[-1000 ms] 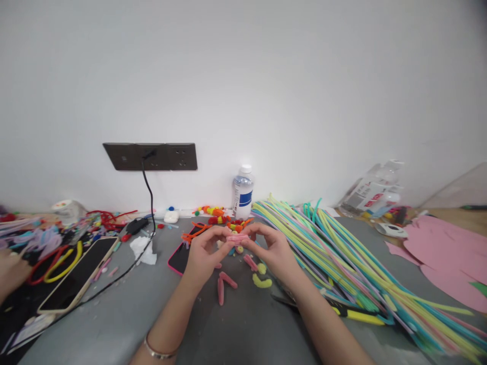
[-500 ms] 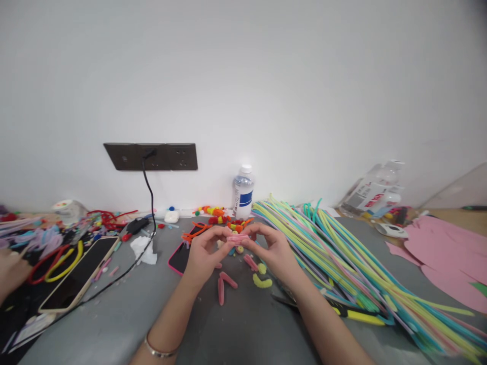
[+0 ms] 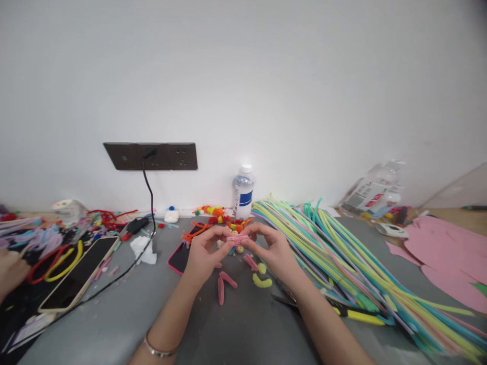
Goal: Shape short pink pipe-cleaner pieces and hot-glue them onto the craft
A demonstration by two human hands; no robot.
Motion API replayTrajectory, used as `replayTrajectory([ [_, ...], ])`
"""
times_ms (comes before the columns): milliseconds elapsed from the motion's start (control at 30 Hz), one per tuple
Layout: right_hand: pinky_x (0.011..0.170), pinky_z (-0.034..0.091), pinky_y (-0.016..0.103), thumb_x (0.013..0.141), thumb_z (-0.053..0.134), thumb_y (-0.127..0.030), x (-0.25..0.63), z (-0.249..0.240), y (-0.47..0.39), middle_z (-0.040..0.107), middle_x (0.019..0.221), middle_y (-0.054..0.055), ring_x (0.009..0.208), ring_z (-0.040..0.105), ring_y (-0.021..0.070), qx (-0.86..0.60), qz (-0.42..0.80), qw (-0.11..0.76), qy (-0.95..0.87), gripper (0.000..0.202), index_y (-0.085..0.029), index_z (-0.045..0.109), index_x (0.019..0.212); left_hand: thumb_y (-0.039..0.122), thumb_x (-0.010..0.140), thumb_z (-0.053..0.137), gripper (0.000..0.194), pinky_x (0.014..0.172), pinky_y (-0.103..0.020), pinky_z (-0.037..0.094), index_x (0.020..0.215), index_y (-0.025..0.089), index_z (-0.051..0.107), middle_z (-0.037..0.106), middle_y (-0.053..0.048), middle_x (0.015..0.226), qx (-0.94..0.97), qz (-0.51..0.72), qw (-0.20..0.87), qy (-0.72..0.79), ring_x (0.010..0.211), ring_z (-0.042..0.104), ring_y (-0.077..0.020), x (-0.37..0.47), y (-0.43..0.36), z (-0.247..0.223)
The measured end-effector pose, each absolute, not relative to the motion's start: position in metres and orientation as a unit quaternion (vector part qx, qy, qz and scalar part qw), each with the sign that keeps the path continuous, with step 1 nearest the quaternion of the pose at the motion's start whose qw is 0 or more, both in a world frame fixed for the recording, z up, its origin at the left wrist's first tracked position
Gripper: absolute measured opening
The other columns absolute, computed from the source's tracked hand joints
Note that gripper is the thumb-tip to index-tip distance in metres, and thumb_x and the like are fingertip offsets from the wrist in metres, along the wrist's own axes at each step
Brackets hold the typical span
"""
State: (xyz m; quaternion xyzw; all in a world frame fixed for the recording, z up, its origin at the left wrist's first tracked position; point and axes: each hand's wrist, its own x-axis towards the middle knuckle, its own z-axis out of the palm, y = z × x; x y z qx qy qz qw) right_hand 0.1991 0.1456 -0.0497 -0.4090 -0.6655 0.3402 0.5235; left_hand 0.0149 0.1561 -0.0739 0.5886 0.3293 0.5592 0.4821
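Between the fingertips of both hands is a short bent piece of pink pipe cleaner point(image 3: 238, 238). My left hand point(image 3: 205, 253) pinches its left end and my right hand point(image 3: 272, 251) pinches its right end, above the table. Below them lie a V-shaped pink pipe cleaner piece point(image 3: 224, 286) and a smaller pink piece point(image 3: 250, 262). A curved yellow-green piece point(image 3: 262, 281) rests near my right wrist, beside a small yellow-green ball point(image 3: 262, 268). Partly hidden behind my left hand is a phone with a pink edge point(image 3: 178, 258).
Long pipe cleaners point(image 3: 342, 253) spread across the right, with yellow-and-black scissors point(image 3: 361, 317) under them. A bottle point(image 3: 243, 192) stands by the wall. At left lie a phone point(image 3: 79, 274), red-and-yellow scissors handles point(image 3: 64, 261) and a cable point(image 3: 129, 268); another person's hand point(image 3: 11, 271) is there. Pink paper point(image 3: 445, 258) lies right.
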Motion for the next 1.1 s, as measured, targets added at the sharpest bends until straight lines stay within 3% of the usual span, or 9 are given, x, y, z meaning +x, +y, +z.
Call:
replayTrajectory([
  [467, 0.077, 0.048, 0.035, 0.085, 0.073, -0.043, 0.1994, -0.0509, 0.1477, 0.066, 0.084, 0.005, 0.084, 0.059, 0.0221, -0.378, 0.316, 0.539, -0.683, 0.021, -0.022, 0.070, 0.082, 0.028, 0.077, 0.076, 0.013, 0.074, -0.028, 0.053, 0.084, 0.017, 0.074, 0.072, -0.006, 0.084, 0.587, 0.564, 0.471, 0.340, 0.082, 0.066, -0.0196, 0.0161, 0.1550, -0.0705],
  [633, 0.080, 0.050, 0.036, 0.085, 0.074, -0.040, 0.1991, -0.0516, 0.1465, 0.072, 0.095, 0.007, 0.087, 0.062, 0.0226, -0.387, 0.333, 0.541, -0.668, 0.022, -0.023, 0.071, 0.098, 0.028, 0.078, 0.076, 0.014, 0.075, -0.029, 0.054, 0.086, 0.017, 0.074, 0.074, -0.006, 0.088, 0.585, 0.558, 0.478, 0.343, 0.082, 0.067, -0.0200, 0.0150, 0.1540, -0.0711],
  [867, 0.074, 0.052, 0.035, 0.086, 0.072, -0.037, 0.1993, -0.0528, 0.1460, 0.072, 0.084, 0.007, 0.080, 0.064, 0.0223, -0.396, 0.333, 0.530, -0.672, 0.017, -0.020, 0.071, 0.088, 0.030, 0.077, 0.078, 0.019, 0.079, -0.030, 0.053, 0.091, 0.018, 0.074, 0.072, -0.007, 0.091, 0.570, 0.570, 0.485, 0.339, 0.087, 0.067, -0.0212, 0.0160, 0.1536, -0.0714],
  [1100, 0.076, 0.047, 0.037, 0.089, 0.068, -0.027, 0.1998, -0.0540, 0.1461, 0.073, 0.085, 0.006, 0.082, 0.064, 0.0239, -0.394, 0.194, 0.530, -0.725, 0.004, -0.023, 0.069, 0.090, 0.040, 0.080, 0.075, 0.030, 0.076, -0.029, 0.053, 0.100, 0.018, 0.070, 0.068, -0.005, 0.089, 0.556, 0.591, 0.476, 0.339, 0.084, 0.065, -0.0192, 0.0182, 0.1539, -0.0685],
])
